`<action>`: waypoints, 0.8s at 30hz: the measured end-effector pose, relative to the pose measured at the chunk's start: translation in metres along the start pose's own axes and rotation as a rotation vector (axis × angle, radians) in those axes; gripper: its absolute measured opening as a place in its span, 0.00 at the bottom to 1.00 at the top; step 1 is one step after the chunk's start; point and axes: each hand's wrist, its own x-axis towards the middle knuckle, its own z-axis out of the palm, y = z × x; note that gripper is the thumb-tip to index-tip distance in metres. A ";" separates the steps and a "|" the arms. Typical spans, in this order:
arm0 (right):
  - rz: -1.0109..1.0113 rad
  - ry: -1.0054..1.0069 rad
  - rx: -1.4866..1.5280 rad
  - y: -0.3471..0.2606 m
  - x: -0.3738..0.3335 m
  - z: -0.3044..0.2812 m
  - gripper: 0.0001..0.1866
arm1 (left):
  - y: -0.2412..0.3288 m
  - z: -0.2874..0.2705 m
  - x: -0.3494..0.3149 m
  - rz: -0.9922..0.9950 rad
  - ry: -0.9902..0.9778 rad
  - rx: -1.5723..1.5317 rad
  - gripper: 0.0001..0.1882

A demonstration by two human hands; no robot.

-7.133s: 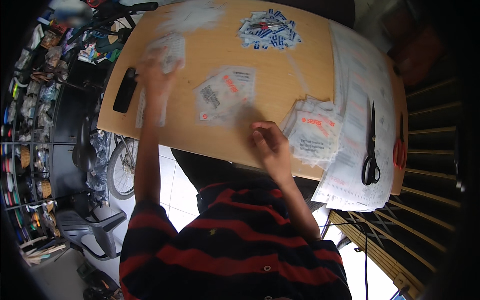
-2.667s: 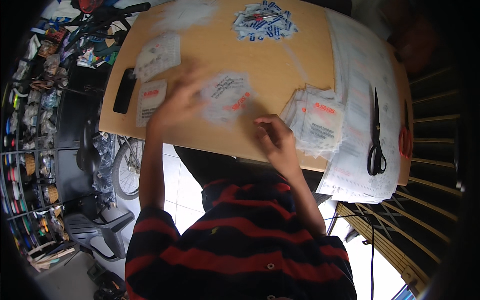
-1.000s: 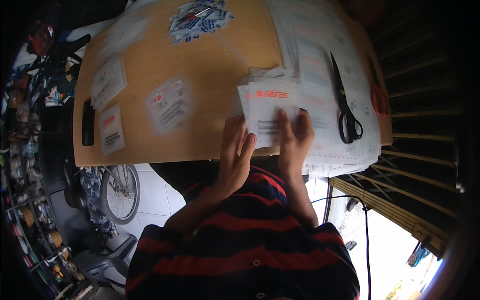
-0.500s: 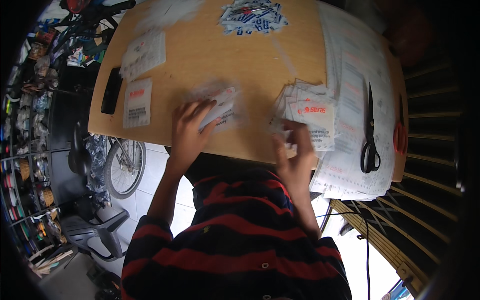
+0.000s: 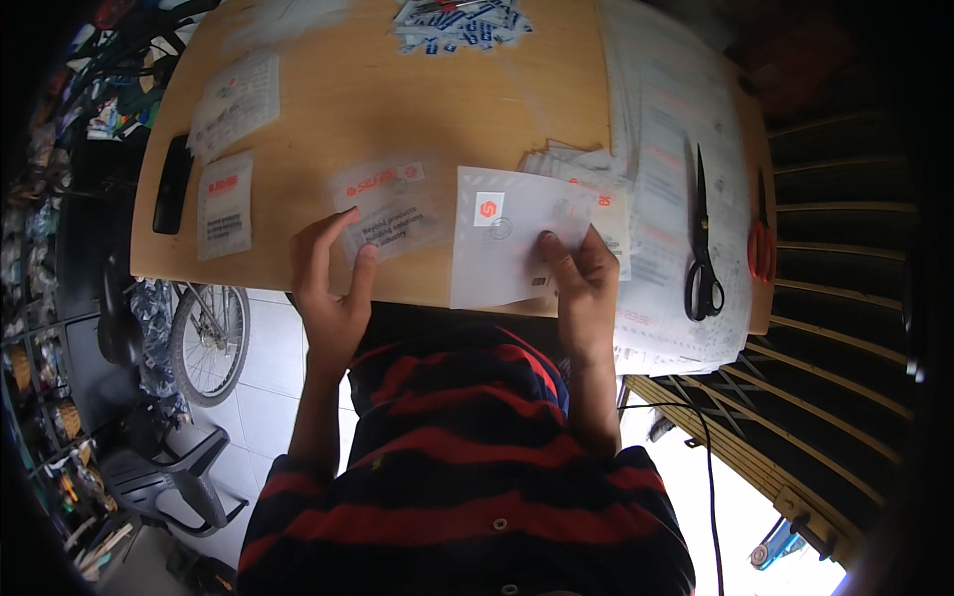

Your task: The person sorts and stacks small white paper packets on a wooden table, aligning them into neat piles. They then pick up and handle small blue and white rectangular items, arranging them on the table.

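My right hand (image 5: 581, 288) is closed on the right side of a translucent white envelope (image 5: 477, 263), with the thumb on top. The envelope has a small red emblem in a white square and a round stamp-like print. It is held over the table's front edge. Partly behind it and my hand lies a pile of similar printed envelopes (image 5: 614, 214). My left hand (image 5: 333, 288) is open, thumb and fingers apart. Its fingertips are at the left edge of another translucent envelope (image 5: 397, 214) with red and black print, lying slightly tilted on the table.
Single printed envelopes (image 5: 227, 204) and a black phone (image 5: 173, 184) lie at the left of the wooden table (image 5: 397, 109). Small blue-and-white packets (image 5: 462, 25) are heaped at the back. Large printed sheets (image 5: 666, 209) cover the right side, with black scissors (image 5: 702, 238) and red-handled scissors (image 5: 761, 243).
My right hand has brought an envelope up from the right-hand pile and leftward. My left hand has drawn back from the middle envelope, its fingers spread. The whole view has shifted a little.
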 end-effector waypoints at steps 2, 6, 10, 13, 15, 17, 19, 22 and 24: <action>-0.013 0.046 0.047 -0.001 0.000 -0.005 0.10 | -0.003 -0.007 0.010 0.081 -0.068 0.134 0.18; 0.005 0.090 0.145 0.002 -0.007 0.007 0.13 | 0.015 -0.004 0.009 -0.237 -0.254 -0.483 0.15; 0.006 0.025 0.257 0.021 -0.021 0.044 0.12 | 0.032 0.004 -0.001 -0.419 -0.249 -0.808 0.15; 0.069 -0.146 0.245 0.013 -0.021 0.049 0.09 | -0.003 -0.014 0.013 -0.386 -0.338 -0.689 0.16; 0.148 -0.175 0.148 0.008 -0.015 0.033 0.08 | -0.019 -0.032 0.025 -0.127 -0.499 -0.577 0.19; 0.101 -0.087 0.104 0.003 -0.011 0.024 0.07 | -0.032 -0.036 0.037 0.020 -0.549 -0.396 0.31; 0.061 -0.012 0.115 0.003 -0.013 0.009 0.07 | -0.040 -0.022 0.041 0.182 -0.461 0.084 0.36; 0.049 0.064 0.070 0.004 -0.024 -0.008 0.08 | -0.046 -0.014 0.037 0.209 -0.465 0.299 0.38; 0.064 0.082 0.019 0.005 -0.034 -0.017 0.08 | -0.043 -0.015 0.034 0.237 -0.488 0.336 0.33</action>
